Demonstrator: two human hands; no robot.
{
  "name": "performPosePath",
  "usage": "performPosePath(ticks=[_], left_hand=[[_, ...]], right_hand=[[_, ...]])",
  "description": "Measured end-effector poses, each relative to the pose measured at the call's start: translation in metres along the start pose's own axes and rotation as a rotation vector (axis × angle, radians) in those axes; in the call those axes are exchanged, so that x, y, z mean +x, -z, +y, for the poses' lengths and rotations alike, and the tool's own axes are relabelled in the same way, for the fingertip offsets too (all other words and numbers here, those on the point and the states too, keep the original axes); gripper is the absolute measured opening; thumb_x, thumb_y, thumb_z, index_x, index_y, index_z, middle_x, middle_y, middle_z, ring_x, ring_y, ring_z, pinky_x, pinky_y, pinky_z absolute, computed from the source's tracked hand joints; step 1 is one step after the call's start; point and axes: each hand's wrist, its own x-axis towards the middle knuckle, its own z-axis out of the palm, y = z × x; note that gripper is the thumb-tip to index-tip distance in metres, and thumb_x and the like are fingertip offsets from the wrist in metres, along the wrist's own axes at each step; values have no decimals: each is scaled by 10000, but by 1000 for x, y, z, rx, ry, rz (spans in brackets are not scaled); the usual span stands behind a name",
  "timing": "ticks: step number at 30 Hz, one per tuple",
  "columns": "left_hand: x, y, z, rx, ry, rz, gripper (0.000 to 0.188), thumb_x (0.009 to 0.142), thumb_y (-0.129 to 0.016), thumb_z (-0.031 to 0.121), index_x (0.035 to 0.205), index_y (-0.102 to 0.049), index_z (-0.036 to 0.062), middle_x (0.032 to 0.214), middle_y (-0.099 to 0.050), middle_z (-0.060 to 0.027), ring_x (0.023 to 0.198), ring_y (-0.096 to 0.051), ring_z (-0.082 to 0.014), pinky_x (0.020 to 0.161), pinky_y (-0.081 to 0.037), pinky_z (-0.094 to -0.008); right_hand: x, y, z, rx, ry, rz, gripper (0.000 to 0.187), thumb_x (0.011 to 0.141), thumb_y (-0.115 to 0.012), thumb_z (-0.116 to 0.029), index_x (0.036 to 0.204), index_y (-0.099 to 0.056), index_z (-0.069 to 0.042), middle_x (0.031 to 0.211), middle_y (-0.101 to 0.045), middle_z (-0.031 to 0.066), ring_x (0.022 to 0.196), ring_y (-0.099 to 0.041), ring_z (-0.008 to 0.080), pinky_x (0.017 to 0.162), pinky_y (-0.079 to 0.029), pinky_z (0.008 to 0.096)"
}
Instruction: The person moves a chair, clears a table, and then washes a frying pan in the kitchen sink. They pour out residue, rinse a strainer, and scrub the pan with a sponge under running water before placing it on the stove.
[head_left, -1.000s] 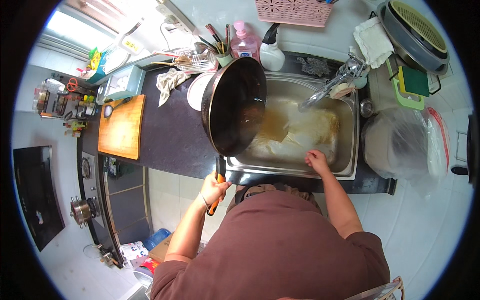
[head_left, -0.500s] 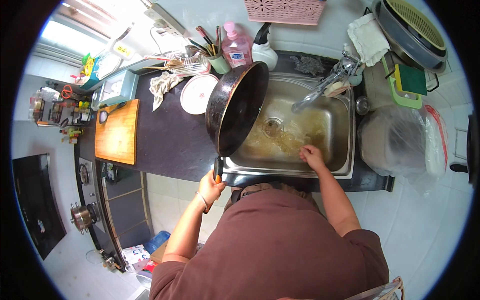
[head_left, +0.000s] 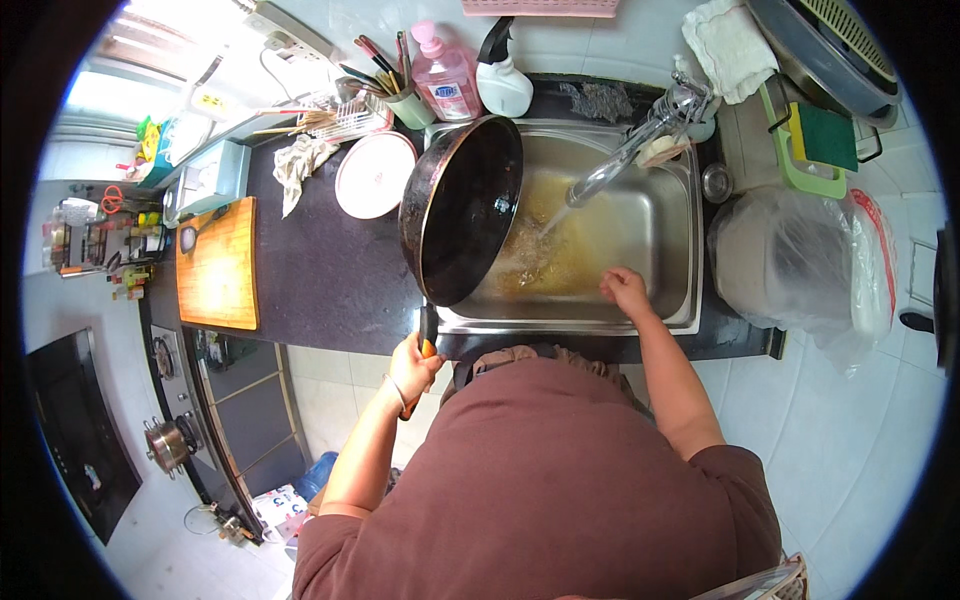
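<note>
My left hand [head_left: 415, 362] is closed round the dark handle, with its orange part, of a blackened frying pan [head_left: 462, 215]. The pan is tipped on its side over the sink's left edge, its dark inside turned toward the basin. Over the near right part of the steel sink [head_left: 672, 270], my right hand [head_left: 625, 288] hangs with its fingers curled in, and nothing shows between them. A stream of water [head_left: 553, 222] runs from the faucet spout [head_left: 615, 170] into the basin, where yellowish, murky water lies on the bottom.
A white plate [head_left: 375, 175], a crumpled cloth [head_left: 300, 170] and a wooden cutting board [head_left: 218, 270] lie left on the dark counter. Behind stand a pink pump bottle [head_left: 445, 80] and a white spray bottle [head_left: 504, 88]. A plastic-covered container [head_left: 765, 260] stands right of the sink.
The view has shifted slightly. A stream from the faucet now shows plainly, and the water in the basin looks more stirred and yellow. Both hands keep nearly the same posture, the left still gripping the pan.
</note>
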Motion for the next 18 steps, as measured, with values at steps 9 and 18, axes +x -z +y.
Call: performPosePath(ticks=[9, 18], left_hand=[[3, 2, -3, -14, 1, -29, 202, 762, -585, 0, 820, -398, 50, 562, -442, -15, 372, -421, -98, 328, -337, -241], [3, 8, 5, -104, 53, -151, 175, 778, -584, 13, 827, -417, 35, 543, -452, -15, 365, -412, -97, 352, -344, -244]], right_hand=[[-6, 0, -3, 7, -6, 31, 157, 864, -551, -161, 913, -600, -20, 721, -606, 47, 594, -556, 105, 505, -448, 242], [24, -10, -86, -533, 596, 216, 184, 805, -567, -94, 962, -576, 1, 808, -590, 145, 734, -576, 275, 669, -467, 333]])
